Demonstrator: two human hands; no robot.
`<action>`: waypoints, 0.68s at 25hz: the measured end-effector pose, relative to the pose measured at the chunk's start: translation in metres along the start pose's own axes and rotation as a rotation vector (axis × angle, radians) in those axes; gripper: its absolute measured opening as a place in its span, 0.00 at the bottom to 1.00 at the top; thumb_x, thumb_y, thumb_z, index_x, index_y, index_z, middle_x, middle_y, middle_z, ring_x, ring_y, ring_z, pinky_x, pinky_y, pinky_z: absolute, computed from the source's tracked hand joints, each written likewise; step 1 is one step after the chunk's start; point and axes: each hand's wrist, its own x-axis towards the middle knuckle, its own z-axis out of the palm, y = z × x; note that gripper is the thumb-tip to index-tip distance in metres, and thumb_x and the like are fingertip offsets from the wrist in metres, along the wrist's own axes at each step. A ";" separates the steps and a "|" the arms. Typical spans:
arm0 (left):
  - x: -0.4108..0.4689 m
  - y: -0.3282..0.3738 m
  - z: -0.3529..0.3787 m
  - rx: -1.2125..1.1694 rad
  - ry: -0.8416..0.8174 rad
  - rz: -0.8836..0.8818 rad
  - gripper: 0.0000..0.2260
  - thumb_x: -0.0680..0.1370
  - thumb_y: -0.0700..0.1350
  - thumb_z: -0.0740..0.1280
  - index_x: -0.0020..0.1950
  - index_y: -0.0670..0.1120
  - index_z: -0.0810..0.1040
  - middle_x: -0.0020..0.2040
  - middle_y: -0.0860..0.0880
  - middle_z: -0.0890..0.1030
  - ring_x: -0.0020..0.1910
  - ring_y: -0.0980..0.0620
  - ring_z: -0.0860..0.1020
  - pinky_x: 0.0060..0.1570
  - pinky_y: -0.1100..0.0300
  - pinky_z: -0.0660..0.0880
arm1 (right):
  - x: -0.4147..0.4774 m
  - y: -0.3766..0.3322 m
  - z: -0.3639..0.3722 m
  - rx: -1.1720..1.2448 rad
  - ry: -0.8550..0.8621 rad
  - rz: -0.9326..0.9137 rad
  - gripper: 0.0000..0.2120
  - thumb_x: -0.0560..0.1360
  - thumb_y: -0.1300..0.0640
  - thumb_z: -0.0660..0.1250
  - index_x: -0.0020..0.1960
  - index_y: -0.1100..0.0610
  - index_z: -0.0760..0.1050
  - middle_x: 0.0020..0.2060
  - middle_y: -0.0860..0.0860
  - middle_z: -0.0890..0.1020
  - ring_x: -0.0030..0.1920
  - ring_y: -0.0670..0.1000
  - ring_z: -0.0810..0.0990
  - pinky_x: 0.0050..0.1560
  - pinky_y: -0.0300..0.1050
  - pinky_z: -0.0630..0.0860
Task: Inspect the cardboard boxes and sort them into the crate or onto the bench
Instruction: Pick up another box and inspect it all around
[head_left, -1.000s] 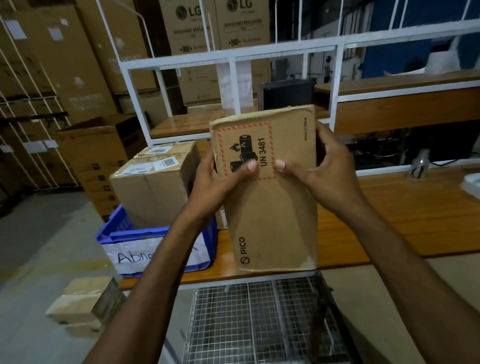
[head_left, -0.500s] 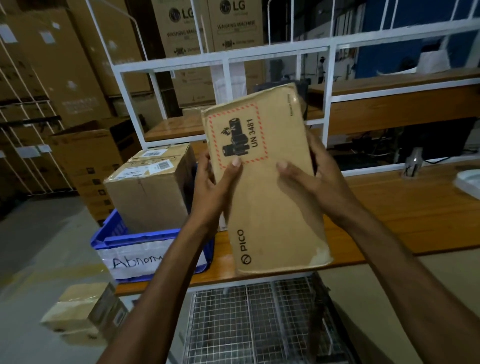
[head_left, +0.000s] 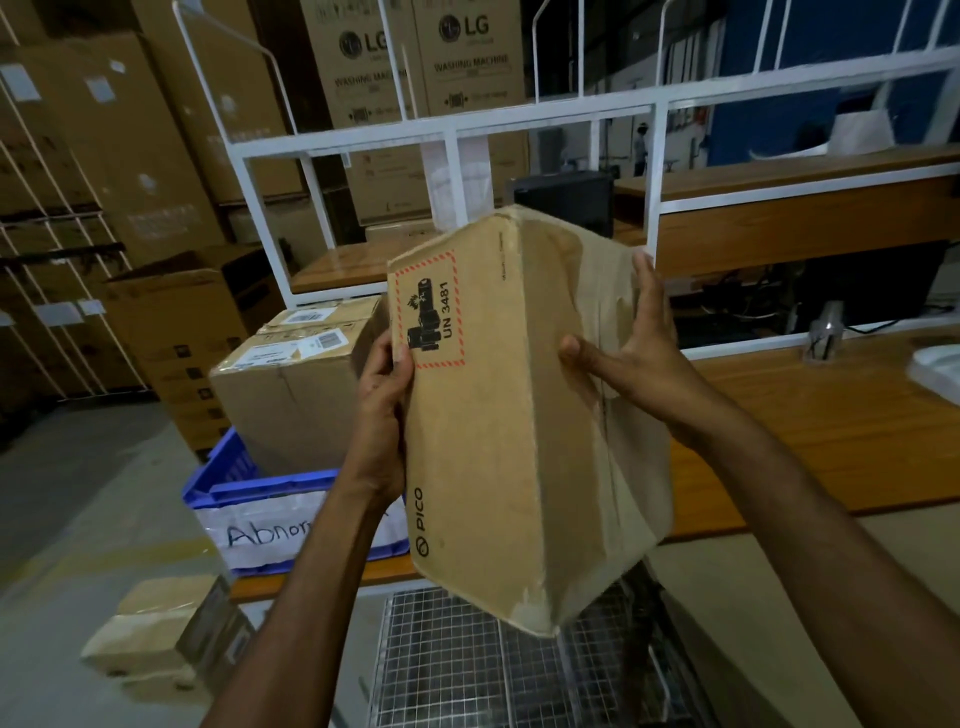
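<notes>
Turned box (head_left: 488, 441), corner seemingly crushed

1 left hand (head_left: 382, 395), 1 right hand (head_left: 634, 348), 1 PICO box (head_left: 498, 415), 1 blue crate (head_left: 218, 483), 2 labelled boxes (head_left: 291, 405) (head_left: 332, 312), 2 LG cartons (head_left: 363, 67) (head_left: 467, 57).

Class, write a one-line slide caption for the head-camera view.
Left hand grips, right hand steadies a PICO cardboard box in front of the bench, near the blue crate.

Crate label (head_left: 260, 532) half behind arm (head_left: 317, 571)
</notes>
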 end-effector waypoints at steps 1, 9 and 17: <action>0.000 0.000 0.000 0.023 0.003 0.004 0.25 0.80 0.55 0.67 0.75 0.48 0.71 0.65 0.44 0.82 0.59 0.45 0.82 0.55 0.45 0.83 | 0.001 0.006 0.000 0.075 0.026 0.028 0.59 0.59 0.17 0.67 0.81 0.32 0.42 0.82 0.39 0.48 0.82 0.53 0.51 0.78 0.69 0.56; 0.004 0.009 0.025 0.525 0.014 0.178 0.26 0.87 0.61 0.53 0.85 0.62 0.51 0.83 0.60 0.59 0.82 0.54 0.61 0.79 0.43 0.63 | -0.002 0.018 -0.006 0.289 0.312 0.122 0.52 0.64 0.33 0.79 0.80 0.38 0.55 0.71 0.43 0.69 0.67 0.46 0.73 0.67 0.53 0.74; -0.008 0.024 0.042 0.456 -0.159 0.003 0.47 0.73 0.69 0.74 0.84 0.58 0.54 0.78 0.55 0.69 0.72 0.59 0.74 0.67 0.55 0.77 | -0.019 -0.003 -0.011 0.307 0.481 0.100 0.39 0.62 0.17 0.66 0.67 0.35 0.71 0.68 0.48 0.71 0.67 0.52 0.73 0.67 0.62 0.75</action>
